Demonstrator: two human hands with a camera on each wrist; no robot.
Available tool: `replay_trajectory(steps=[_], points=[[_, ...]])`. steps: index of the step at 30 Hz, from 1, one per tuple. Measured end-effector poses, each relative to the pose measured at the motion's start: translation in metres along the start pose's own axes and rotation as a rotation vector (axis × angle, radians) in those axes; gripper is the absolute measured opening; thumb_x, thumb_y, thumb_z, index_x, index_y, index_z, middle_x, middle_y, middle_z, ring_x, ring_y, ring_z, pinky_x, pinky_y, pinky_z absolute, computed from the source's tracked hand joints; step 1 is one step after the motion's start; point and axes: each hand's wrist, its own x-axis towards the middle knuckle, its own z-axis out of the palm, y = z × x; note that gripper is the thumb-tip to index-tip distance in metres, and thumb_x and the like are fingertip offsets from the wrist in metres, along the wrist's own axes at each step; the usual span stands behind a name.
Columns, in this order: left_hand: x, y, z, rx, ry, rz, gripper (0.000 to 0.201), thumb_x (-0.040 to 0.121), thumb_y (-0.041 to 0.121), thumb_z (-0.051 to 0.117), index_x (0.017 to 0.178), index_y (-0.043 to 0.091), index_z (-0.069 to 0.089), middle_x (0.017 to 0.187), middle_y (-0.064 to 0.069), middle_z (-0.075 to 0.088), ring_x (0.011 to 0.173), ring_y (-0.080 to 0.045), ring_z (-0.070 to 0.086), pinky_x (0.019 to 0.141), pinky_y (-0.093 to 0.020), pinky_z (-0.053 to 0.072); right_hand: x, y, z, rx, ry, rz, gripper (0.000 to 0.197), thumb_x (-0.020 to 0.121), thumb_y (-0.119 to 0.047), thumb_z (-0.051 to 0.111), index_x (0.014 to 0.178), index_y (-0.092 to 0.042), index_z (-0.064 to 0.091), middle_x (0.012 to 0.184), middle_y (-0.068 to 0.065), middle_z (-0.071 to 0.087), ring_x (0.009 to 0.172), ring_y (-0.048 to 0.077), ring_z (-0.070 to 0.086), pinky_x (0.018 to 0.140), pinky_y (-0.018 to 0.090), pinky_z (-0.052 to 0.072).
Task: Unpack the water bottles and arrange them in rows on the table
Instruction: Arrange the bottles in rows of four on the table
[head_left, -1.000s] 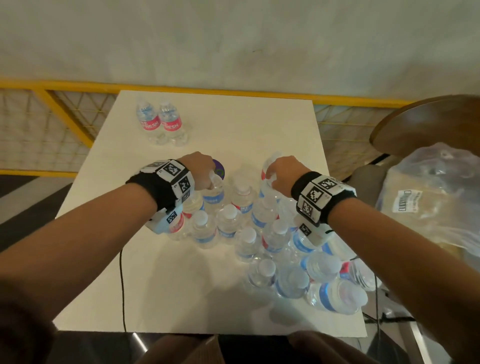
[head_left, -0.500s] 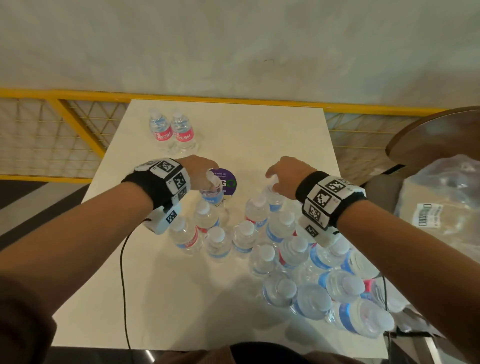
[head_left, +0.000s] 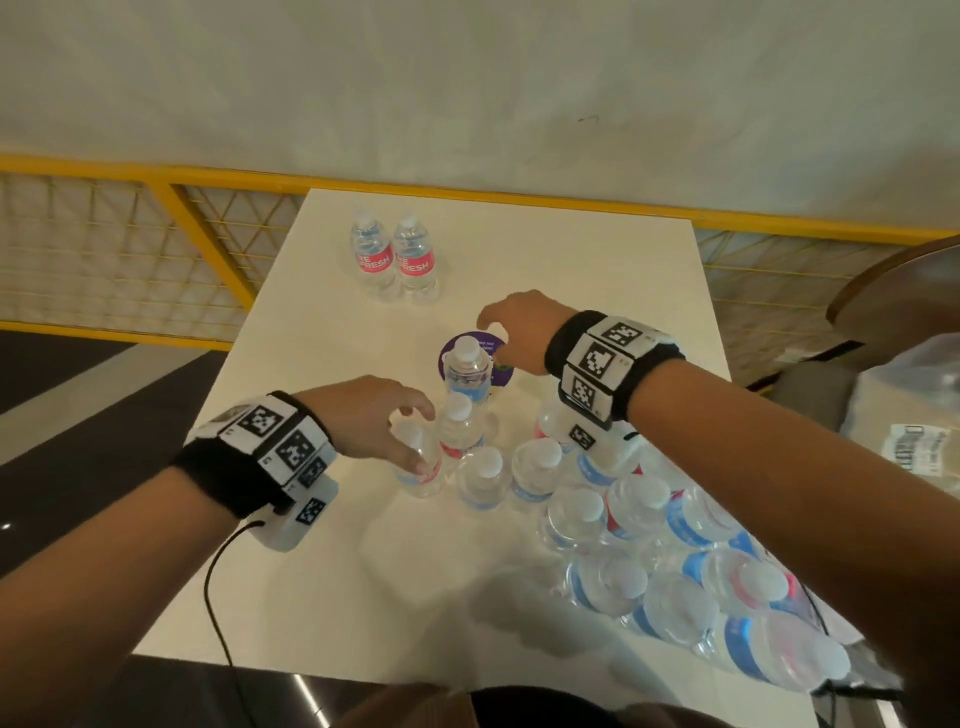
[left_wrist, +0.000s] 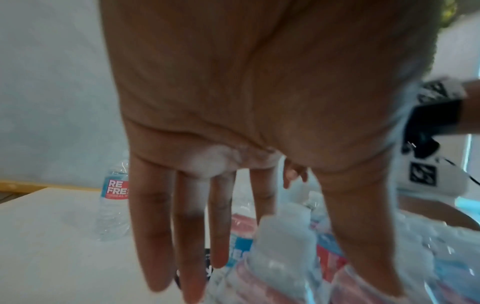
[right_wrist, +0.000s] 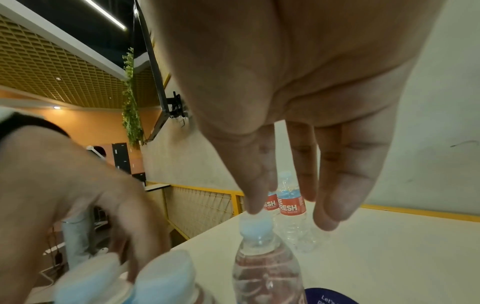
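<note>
Two upright red-labelled water bottles (head_left: 393, 260) stand side by side at the far left of the white table (head_left: 571, 249). One blue-labelled bottle (head_left: 466, 371) stands alone on a purple round sticker (head_left: 501, 371). My right hand (head_left: 493, 338) hovers just right of it, fingers relaxed; in the right wrist view the thumb (right_wrist: 255, 195) reaches down to its cap (right_wrist: 255, 225). My left hand (head_left: 415, 436) spreads with straight fingers over the leftmost bottle (head_left: 423, 470) of a dense cluster of several bottles (head_left: 623, 519). That bottle's cap (left_wrist: 281, 238) sits between thumb and index finger.
A yellow mesh railing (head_left: 208, 208) runs behind and left of the table. At the right are a round wooden table (head_left: 893, 291) and a clear plastic bag (head_left: 909, 415). A black cable (head_left: 218, 597) hangs from my left wrist over the table's near edge.
My left hand let go of the bottle on the purple sticker and drew back to the cluster's left end. My right hand moved forward and left, beside that lone bottle.
</note>
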Motion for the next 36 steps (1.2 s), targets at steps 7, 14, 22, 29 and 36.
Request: replay_trajectory(steps=[7, 14, 22, 29, 36], points=[[0.015, -0.024, -0.002, 0.046, 0.176, 0.012, 0.033, 0.086, 0.033, 0.064, 0.117, 0.021, 0.059, 0.116, -0.006, 0.062, 0.094, -0.022, 0.057, 0.085, -0.031, 0.045, 0.040, -0.019, 0.009, -0.118, -0.133, -0.007, 0.038, 0.095, -0.025, 0.049, 0.130, -0.011, 0.055, 0.132, 0.009, 0.057, 0.119, 0.027, 0.055, 0.096, 0.032, 0.045], [0.025, -0.044, -0.032, -0.004, 0.300, -0.058, 0.028, 0.088, 0.027, 0.062, 0.114, 0.016, 0.060, 0.112, -0.008, 0.062, 0.101, -0.026, 0.056, 0.080, -0.029, 0.041, 0.054, -0.022, 0.018, -0.080, -0.088, 0.052, 0.034, 0.089, -0.024, 0.057, 0.116, -0.005, 0.064, 0.115, 0.012, 0.066, 0.105, 0.029, 0.063, 0.088, 0.034, 0.053], [0.058, -0.049, -0.059, -0.063, 0.362, -0.092, 0.033, 0.090, 0.024, 0.058, 0.120, 0.012, 0.053, 0.118, -0.015, 0.059, 0.106, -0.032, 0.055, 0.084, -0.033, 0.042, 0.073, -0.018, -0.003, -0.014, -0.026, 0.119, 0.034, 0.088, -0.015, 0.060, 0.122, -0.011, 0.063, 0.125, 0.011, 0.060, 0.111, 0.028, 0.060, 0.090, 0.030, 0.050], [0.071, -0.055, -0.079, -0.060, 0.417, -0.073, 0.030, 0.092, 0.006, 0.048, 0.120, 0.015, 0.054, 0.122, -0.014, 0.057, 0.108, -0.032, 0.055, 0.091, -0.036, 0.045, 0.096, -0.024, -0.021, -0.005, 0.037, 0.094, 0.035, 0.088, -0.012, 0.062, 0.123, -0.013, 0.062, 0.127, 0.011, 0.059, 0.112, 0.028, 0.059, 0.088, 0.029, 0.048], [0.075, -0.073, -0.092, -0.113, 0.469, -0.104, 0.039, 0.087, 0.017, 0.061, 0.126, 0.019, 0.054, 0.131, -0.009, 0.055, 0.117, -0.029, 0.052, 0.097, -0.034, 0.043, 0.131, -0.041, -0.018, 0.023, 0.009, 0.116, 0.039, 0.088, -0.009, 0.063, 0.127, -0.013, 0.059, 0.130, 0.012, 0.056, 0.115, 0.028, 0.058, 0.092, 0.028, 0.048]])
